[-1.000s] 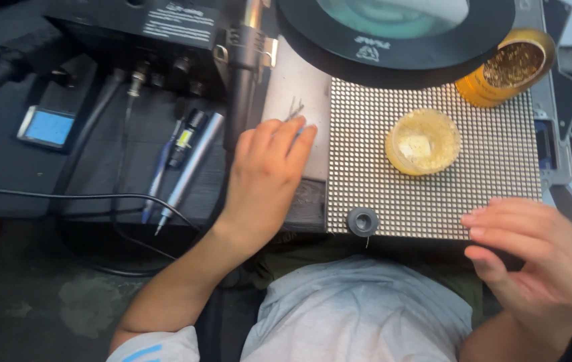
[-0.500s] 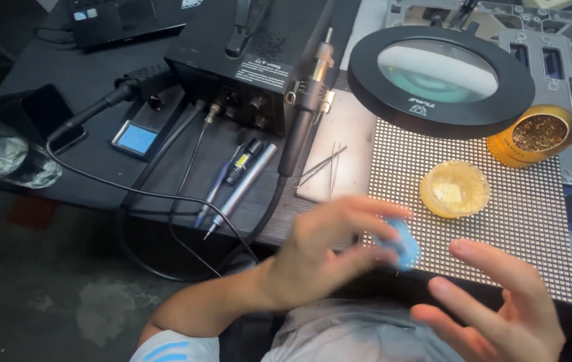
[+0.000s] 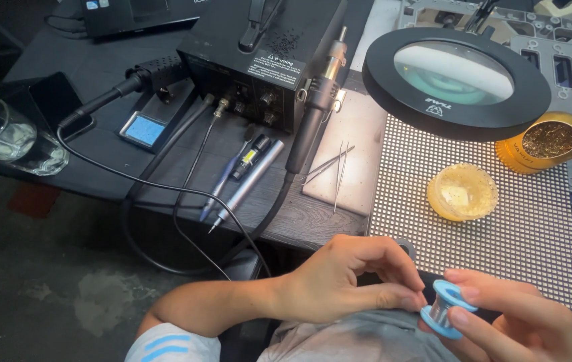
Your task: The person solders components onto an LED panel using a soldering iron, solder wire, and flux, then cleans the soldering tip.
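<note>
On the dark worktop (image 3: 313, 224) stands a black soldering station (image 3: 259, 53), and its handpiece (image 3: 316, 110) leans against the front with the cable running down over the edge. Beside it lie 2 pens (image 3: 242, 177) and a small device with a blue screen (image 3: 144, 129). A glass of water (image 3: 5, 137) stands at the far left edge. 2 thin tweezers (image 3: 336, 167) lie on a pale plate (image 3: 349, 151). To the right of it is a dotted panel (image 3: 500, 228), and on it stands a round yellowish tub (image 3: 462, 192). A round magnifier lamp (image 3: 455, 82) hangs above the panel's upper part and hides some of it. A golden tin with brass wool (image 3: 546, 142) is just beside the lamp.

Both hands are low, in front of the worktop edge, over the person's lap. The right hand (image 3: 520, 322) holds a small blue spool of solder wire (image 3: 448, 308) between thumb and fingers, which are closed around its rims. The left hand (image 3: 356, 285) is half curled, with thumb and fingertips pinched together at the spool's left side, touching it. I cannot tell if it grips the wire end.
</note>
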